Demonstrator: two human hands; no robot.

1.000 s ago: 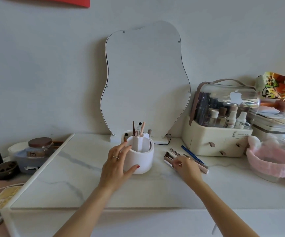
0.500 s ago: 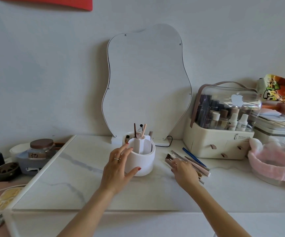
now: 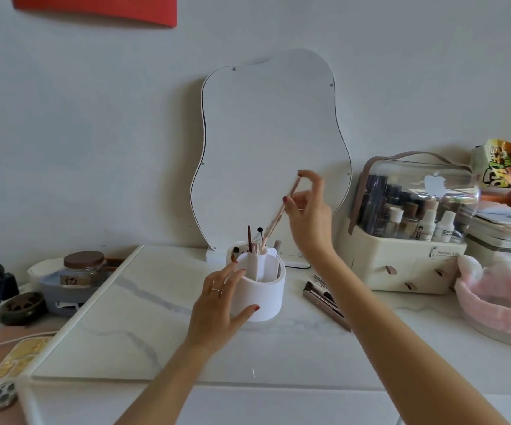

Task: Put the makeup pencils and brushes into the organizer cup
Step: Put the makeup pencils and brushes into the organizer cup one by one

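I see one pink makeup pencil point(image 3: 281, 212) tilted above the organizer cup point(image 3: 263, 297), its lower tip at the cup's far compartments, pinched between the right hand's point(image 3: 309, 219) thumb and fingers. The left hand point(image 3: 220, 308) is spread against the cup's left wall, touching it. Several sticks already stand inside; I cannot count them exactly. Just right of the cup lies one cluster of brushes point(image 3: 324, 299) on the marble tabletop point(image 3: 125, 332), partly hidden by the forearm.

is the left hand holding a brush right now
No, the left hand rests open against the side of the white organizer cup, while the right hand pinches the pink brush above it.
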